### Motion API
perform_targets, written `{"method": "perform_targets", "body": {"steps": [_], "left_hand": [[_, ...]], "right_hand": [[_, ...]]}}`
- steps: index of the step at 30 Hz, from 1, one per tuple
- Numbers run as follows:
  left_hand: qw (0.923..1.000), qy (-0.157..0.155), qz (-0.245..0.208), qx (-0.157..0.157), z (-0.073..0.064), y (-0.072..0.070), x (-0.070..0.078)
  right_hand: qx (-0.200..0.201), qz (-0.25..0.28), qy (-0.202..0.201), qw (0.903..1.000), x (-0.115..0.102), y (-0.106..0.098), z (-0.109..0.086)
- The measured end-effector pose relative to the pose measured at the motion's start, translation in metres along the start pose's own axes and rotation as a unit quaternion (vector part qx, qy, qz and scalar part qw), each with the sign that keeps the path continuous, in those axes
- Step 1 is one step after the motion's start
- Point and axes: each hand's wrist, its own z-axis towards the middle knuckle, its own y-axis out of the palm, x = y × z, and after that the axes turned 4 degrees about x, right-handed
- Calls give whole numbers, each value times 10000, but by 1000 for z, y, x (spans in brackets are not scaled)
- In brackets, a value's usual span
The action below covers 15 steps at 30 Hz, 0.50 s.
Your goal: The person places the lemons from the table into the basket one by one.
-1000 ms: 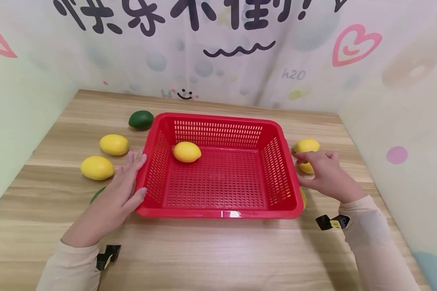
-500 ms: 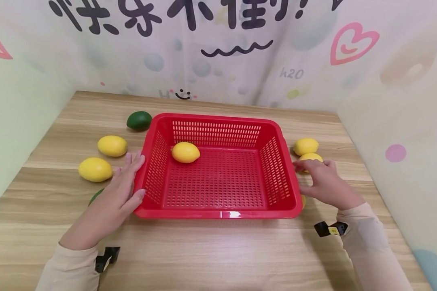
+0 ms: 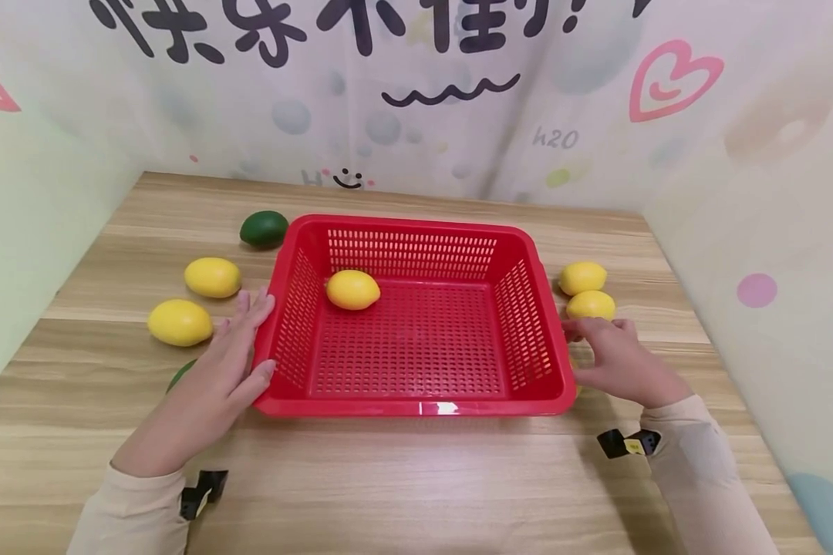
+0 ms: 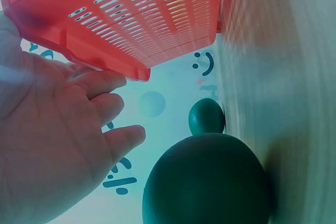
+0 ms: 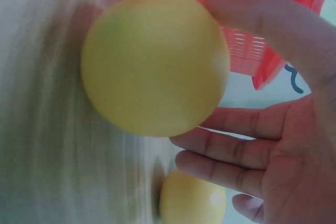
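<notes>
A red plastic basket (image 3: 416, 408) stands on the table with one lemon (image 3: 353, 290) inside. My left hand (image 3: 215, 370) rests against its left rim, fingers extended. Beside that hand lies a green fruit, mostly hidden in the head view, and large in the left wrist view (image 4: 207, 182). My right hand (image 3: 621, 358) is by the basket's right side, around a lemon (image 5: 155, 61). Its thumb and fairly straight fingers reach either side of this lemon without a clear grip; in the head view hand and basket rim cover most of it.
Two lemons (image 3: 212, 277) (image 3: 180, 322) and a dark green fruit (image 3: 264, 229) lie left of the basket. Beyond my right hand are two more lemons (image 3: 582, 277) (image 3: 591, 305). A printed backdrop (image 3: 416, 146) rises behind the wooden table (image 3: 403, 486).
My right hand has moved back toward me along the basket's right side, uncovering the second lemon there. The left hand stays at the left rim. The view has shifted slightly.
</notes>
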Motion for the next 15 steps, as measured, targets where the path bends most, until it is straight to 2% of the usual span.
{"method": "perform_targets", "body": {"steps": [15], "left_hand": [[10000, -43, 37, 19, 1, 1, 0]], "right_hand": [[-419, 191, -132, 9989, 5, 5, -10]]}}
